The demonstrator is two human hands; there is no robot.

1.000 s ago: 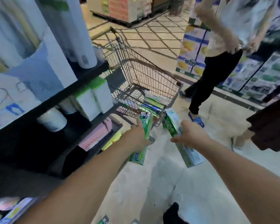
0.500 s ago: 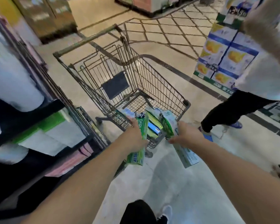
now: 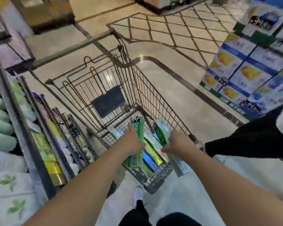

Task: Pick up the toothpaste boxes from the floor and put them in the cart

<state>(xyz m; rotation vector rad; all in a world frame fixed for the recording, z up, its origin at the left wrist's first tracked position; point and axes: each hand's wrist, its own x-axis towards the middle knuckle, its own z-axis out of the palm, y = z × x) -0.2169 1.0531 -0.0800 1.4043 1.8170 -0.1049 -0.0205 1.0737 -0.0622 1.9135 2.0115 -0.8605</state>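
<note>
Polished store floor [image 3: 178,98] runs under everything, with shelves [image 3: 39,144] close on your left and stacked cartons [image 3: 245,69] off to the right; between them stands the wire cart [image 3: 137,88], its near rim just under your wrists. Your left hand [image 3: 134,141] is curled round a green box [image 3: 138,128], fingers wrapped over its long side, and it is already above the basket. Lower that one until it lies flat along the boxes [image 3: 151,152] already on the basket floor, then let go, rather than dropping it on end. Your right hand [image 3: 178,142] grips a paler green-and-white box [image 3: 162,132] the same way, thumb side hidden; its lower end hangs over the rim, so bring it inward before releasing. Both boxes are long, slim cartons with glossy print, light and easy to slip, so keep the grip firm until each rests.
</note>
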